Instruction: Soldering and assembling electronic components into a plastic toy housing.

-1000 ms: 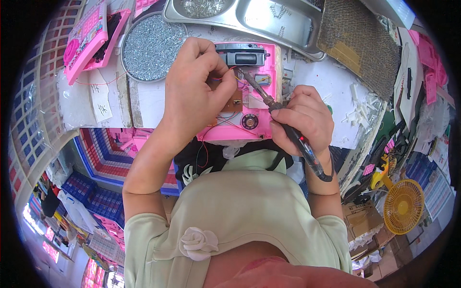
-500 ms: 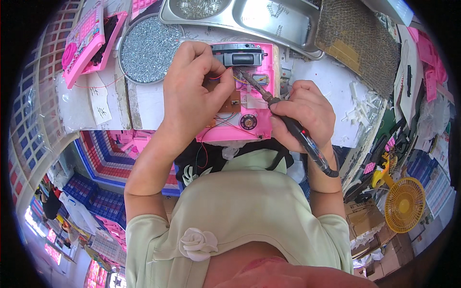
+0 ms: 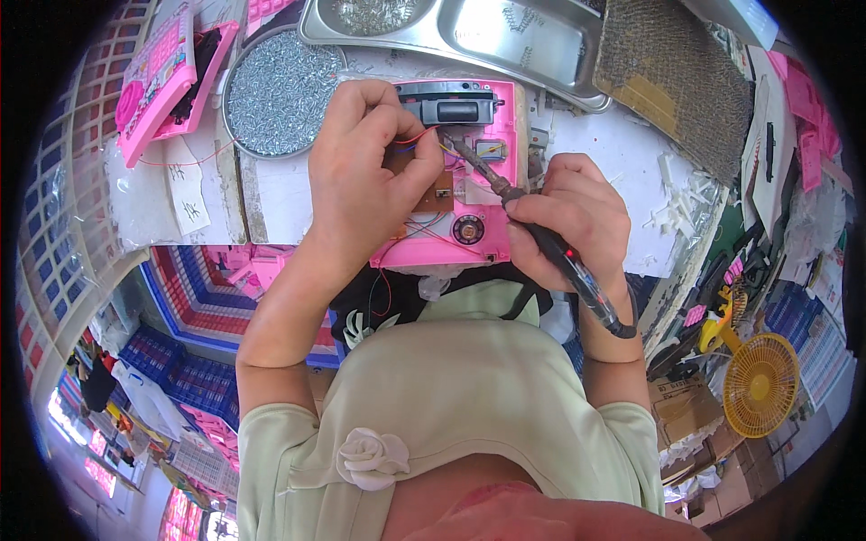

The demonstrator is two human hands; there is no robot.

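A pink plastic housing [image 3: 502, 245] lies on the table before me, with a black module [image 3: 456, 110] along its far side, a small round speaker [image 3: 468, 230] near its front and a brown circuit board [image 3: 439, 196] between. My left hand [image 3: 370, 167] pinches a thin red wire [image 3: 415, 139] over the board. In my right hand [image 3: 577, 221] is a soldering iron [image 3: 564, 250], a small red light glowing on its dark handle. Its tip points up and left, close to the wire's end beside the black module. Whether tip and wire touch, I cannot tell.
A round pan of small screws [image 3: 282, 92] stands left of the housing. Beyond it sits a steel compartment tray [image 3: 519, 45], with a brown textured board [image 3: 672, 86] to the right. Another pink toy housing [image 3: 162, 81] rests far left. White plastic bits [image 3: 677, 200] lie on the right.
The soldering iron and my right hand have shifted very slightly. My left hand keeps its pinch on the red wire, nearly still.
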